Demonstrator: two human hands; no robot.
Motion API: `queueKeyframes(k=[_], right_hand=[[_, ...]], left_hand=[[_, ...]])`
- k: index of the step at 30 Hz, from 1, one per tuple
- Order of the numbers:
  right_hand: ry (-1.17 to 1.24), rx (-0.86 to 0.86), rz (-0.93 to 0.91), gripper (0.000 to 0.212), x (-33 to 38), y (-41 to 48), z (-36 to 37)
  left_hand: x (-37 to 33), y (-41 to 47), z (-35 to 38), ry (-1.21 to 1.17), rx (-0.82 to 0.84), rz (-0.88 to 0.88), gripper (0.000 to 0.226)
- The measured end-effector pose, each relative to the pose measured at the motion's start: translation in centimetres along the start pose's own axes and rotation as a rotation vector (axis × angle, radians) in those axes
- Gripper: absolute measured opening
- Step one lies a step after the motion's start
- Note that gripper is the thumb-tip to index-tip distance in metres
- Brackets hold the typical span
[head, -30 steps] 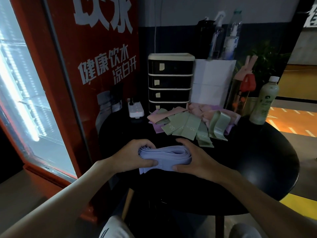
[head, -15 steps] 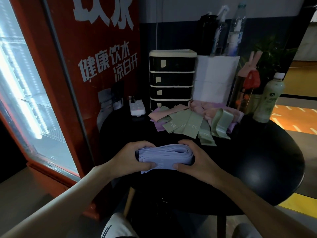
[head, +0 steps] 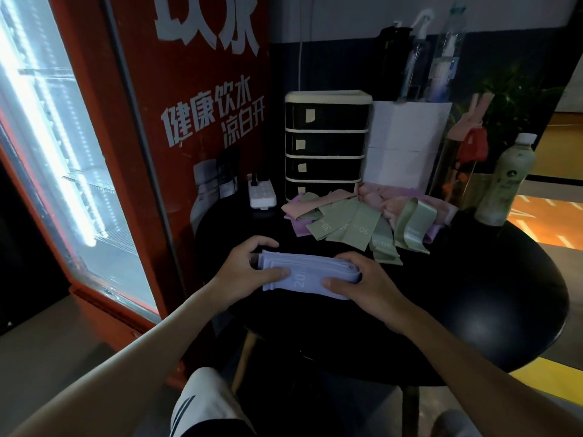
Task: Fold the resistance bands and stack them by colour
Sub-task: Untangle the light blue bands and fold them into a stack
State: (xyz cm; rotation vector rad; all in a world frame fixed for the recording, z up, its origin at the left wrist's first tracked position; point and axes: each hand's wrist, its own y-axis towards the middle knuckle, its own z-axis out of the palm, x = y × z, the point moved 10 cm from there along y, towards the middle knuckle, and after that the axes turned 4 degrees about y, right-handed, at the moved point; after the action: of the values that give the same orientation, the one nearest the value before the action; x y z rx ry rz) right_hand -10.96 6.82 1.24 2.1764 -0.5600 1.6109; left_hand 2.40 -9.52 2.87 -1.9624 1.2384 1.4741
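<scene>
- Squaring up the folded lilac bands at centre frame, gripped at either end by the left hand and right hand, fingers curled round.
- Next, probably: setting the stack down, then reaching up-frame for the loose green bands.
- Round black surface; drawer unit behind, lit fridge at left; dim room.

Black table looked glossy, smooth. The lavender bands were matt, rubbery; green bands slightly shiny. The drawer unit was glossy plastic; bottle at right was plastic.
</scene>
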Motion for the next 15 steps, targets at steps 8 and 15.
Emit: queueKeyframes(k=[8,15], right_hand=[[0.173,0.041,0.233,0.008,0.5,2.3,1.3],[0.452,0.110,0.397,0.037,0.5,7.4,6.4]], left_hand=[[0.7,2.1,-1.7,-0.207,-0.089,-0.155,0.041],[0.4,7.1,-7.9,-0.259,-0.187,-0.251,0.052]])
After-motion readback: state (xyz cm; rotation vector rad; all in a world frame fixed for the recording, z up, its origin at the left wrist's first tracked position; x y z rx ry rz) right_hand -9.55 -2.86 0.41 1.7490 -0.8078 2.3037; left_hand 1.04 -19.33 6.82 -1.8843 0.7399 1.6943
